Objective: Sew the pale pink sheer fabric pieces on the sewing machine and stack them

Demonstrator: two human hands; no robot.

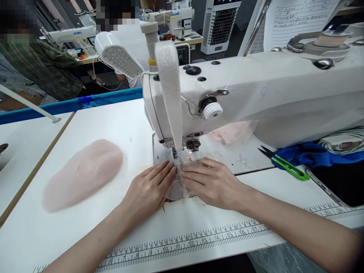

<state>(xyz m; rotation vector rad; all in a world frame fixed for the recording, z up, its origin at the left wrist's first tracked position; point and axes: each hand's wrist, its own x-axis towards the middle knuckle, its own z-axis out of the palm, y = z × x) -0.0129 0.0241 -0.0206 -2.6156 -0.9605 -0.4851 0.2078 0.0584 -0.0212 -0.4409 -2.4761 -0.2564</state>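
A sheer, pale piece of fabric (178, 193) lies under the needle area of a white sewing machine (256, 83). Flat on its left side rests my left hand (152, 185), fingers stretched out and close together beside the presser foot (174, 153). My right hand (214, 184) presses on the right side of the same fabric, its fingers extended toward the needle; its thumb is hidden. Between the fingertips runs a narrow strip of the fabric. A pale pink sheer piece (85, 174) lies on the table to the left. More pink fabric (234, 132) sits behind the needle, under the machine arm.
Green thread snips (292, 167) lie at right, near a blue cloth (307, 153), a phone (341, 185) and a coiled cable (342, 140). Ruler markings (199, 242) line the table's front edge. Beyond are two people, other sewing machines (179, 21) and an air cooler (220, 28).
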